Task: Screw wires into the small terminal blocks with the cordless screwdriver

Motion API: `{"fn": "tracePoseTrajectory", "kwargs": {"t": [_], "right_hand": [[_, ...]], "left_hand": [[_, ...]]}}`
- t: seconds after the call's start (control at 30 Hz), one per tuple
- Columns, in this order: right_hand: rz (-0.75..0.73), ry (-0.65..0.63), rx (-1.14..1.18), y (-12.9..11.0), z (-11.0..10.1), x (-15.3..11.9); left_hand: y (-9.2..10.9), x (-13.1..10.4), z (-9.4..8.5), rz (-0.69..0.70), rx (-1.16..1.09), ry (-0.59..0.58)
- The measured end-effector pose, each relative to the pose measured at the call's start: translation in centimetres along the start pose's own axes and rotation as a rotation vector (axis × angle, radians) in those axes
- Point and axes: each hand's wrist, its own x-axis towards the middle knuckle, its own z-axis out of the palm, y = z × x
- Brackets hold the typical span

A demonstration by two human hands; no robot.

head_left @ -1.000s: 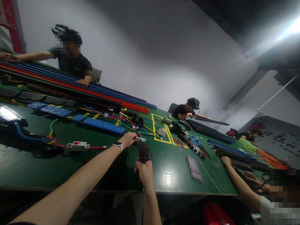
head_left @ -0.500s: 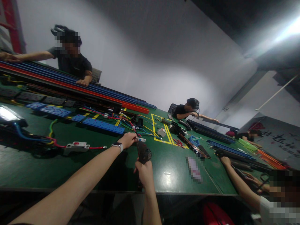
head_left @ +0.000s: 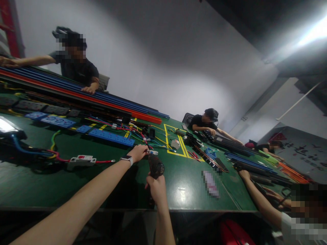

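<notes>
My right hand is wrapped round the grip of a dark cordless drill, whose front end points away from me. Just ahead of it, my left hand, with a watch on the wrist, is closed on a small white and blue block. The drill's front end is right by this block; whether the two touch cannot be made out. Red and other coloured wires lie just beyond my left fingers. Left of that hand rests a white switch block with a red rocker, with a red lead out of each end.
Blue socket strips lie left on the green table, with long blue and orange profiles behind. Past the yellow tape are red-handled pliers. A co-worker's arm reaches in at right; other people sit across the table.
The view has shifted slightly. Both my hands, the drill and the block keep almost the same positions. The co-worker at the far side has moved an arm.
</notes>
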Motion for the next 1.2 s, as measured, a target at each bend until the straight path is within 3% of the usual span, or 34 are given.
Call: {"fn": "tracePoseTrajectory", "kwargs": {"t": [1.2], "right_hand": [[-0.026,-0.006,-0.011,-0.22,-0.09,0.00]], "left_hand": [[0.38,-0.06,-0.30,-0.037,0.004,-0.021]]}}
